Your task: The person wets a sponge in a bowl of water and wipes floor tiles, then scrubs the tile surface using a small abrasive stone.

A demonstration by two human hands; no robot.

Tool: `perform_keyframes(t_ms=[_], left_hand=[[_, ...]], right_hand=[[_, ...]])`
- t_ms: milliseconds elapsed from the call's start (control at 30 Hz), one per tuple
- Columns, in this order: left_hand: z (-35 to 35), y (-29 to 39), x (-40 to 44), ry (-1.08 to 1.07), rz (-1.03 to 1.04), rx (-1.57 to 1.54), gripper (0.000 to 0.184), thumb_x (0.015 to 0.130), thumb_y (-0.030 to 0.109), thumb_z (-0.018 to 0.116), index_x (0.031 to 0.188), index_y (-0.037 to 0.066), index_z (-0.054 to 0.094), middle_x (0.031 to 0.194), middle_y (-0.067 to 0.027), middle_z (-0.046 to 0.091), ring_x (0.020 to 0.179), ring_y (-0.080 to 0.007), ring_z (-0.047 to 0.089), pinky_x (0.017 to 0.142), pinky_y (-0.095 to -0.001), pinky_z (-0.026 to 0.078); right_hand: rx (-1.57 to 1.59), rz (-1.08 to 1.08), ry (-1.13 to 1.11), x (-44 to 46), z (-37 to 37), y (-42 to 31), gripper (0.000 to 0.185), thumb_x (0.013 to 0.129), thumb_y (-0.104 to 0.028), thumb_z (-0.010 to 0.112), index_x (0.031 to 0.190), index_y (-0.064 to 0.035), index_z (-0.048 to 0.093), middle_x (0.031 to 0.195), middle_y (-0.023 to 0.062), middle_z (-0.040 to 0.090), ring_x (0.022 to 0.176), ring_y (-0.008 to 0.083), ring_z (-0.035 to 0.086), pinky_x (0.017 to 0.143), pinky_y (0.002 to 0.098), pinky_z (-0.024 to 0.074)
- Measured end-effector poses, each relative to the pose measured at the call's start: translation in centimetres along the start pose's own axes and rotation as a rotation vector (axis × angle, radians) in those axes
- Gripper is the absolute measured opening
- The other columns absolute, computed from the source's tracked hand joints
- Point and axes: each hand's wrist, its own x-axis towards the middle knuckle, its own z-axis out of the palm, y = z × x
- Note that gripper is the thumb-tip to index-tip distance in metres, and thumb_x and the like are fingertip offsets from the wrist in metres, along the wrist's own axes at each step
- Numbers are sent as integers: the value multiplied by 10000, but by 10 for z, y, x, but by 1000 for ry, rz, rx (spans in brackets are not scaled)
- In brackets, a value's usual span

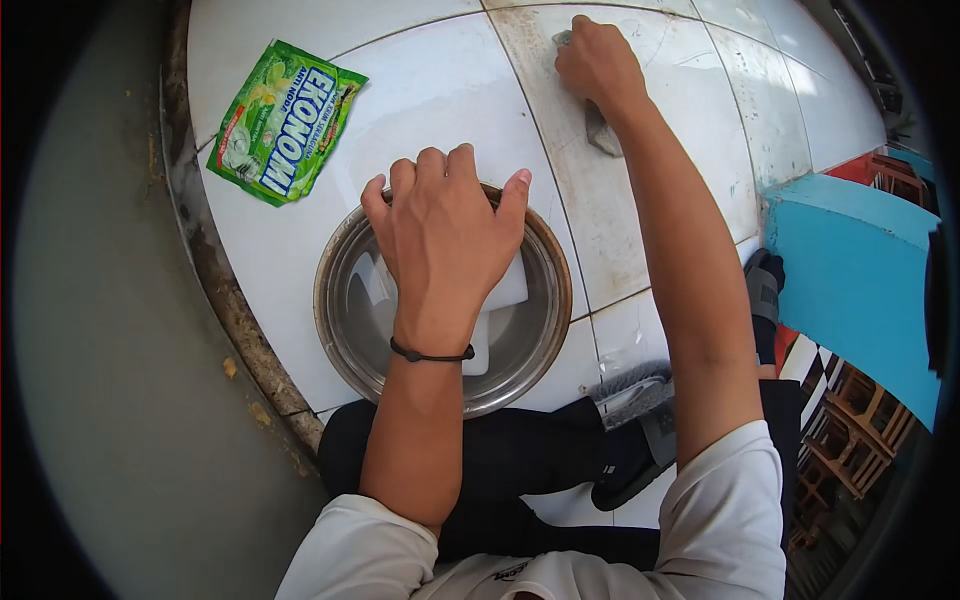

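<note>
My left hand (440, 225), with a black cord bracelet, reaches across a round metal basin (553, 300). Its fingers are bent over the far rim and the thumb lies on the rim to the right. Water seems to stand in the basin, with a white block-like piece (508, 290) partly hidden by my hand and wrist. Farther forward and to the right, my right hand (603, 68) is closed on a grey, damp-looking rag (603, 135) pressed to the white tiles. Parts of the rag show beyond and below the hand.
A green EKONOMI packet (285, 122) lies on the tiles (420, 75) at the upper left. Beside it runs a stained ledge edge (205, 235) with a grey surface beyond. A grey brush-like thing (635, 390) lies by my shoe. A blue structure (850, 250) and wooden furniture (860, 425) stand at right.
</note>
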Motion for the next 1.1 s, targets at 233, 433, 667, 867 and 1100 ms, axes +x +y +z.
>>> perform_keyframes(t_ms=[233, 433, 667, 867, 1100], left_hand=[[2, -2, -1, 35, 10, -11, 518, 875, 484, 670, 1136, 38, 698, 1027, -109, 677, 1012, -279, 589, 1051, -471, 305], [5, -1, -3, 103, 51, -64, 442, 865, 443, 682, 986, 19, 712, 919, -122, 659, 977, -298, 584, 1038, -532, 314], [6, -2, -2, 121, 50, -68, 434, 862, 442, 683, 960, 20, 712, 916, -123, 657, 964, -296, 583, 1031, -530, 318], [5, -1, -1, 93, 49, -42, 435, 863, 445, 678, 962, 22, 712, 916, -126, 656, 962, -297, 582, 1017, -526, 325], [1, -3, 0, 33, 12, -28, 507, 874, 465, 672, 1134, 30, 700, 1007, -122, 675, 997, -287, 588, 1054, -470, 308]], right_hand=[[19, 52, -133, -127, -25, -7, 165, 864, -123, 623, 915, 12, 542, 828, 263, 659, 769, 451, 653, 673, 498, 529], [113, 161, -161, -245, -46, -11, 177, 865, -82, 640, 902, -6, 484, 811, 238, 628, 739, 450, 630, 640, 512, 503], [149, 30, -87, -150, -25, -11, 183, 848, -81, 642, 889, 12, 490, 805, 262, 641, 739, 464, 633, 659, 540, 497], [50, -24, 44, -14, 12, -6, 221, 787, -117, 611, 927, 51, 576, 819, 307, 664, 779, 466, 673, 717, 508, 551], [50, 60, -43, -56, -3, -12, 207, 826, -152, 628, 925, 21, 576, 838, 299, 667, 807, 468, 668, 721, 513, 547]])
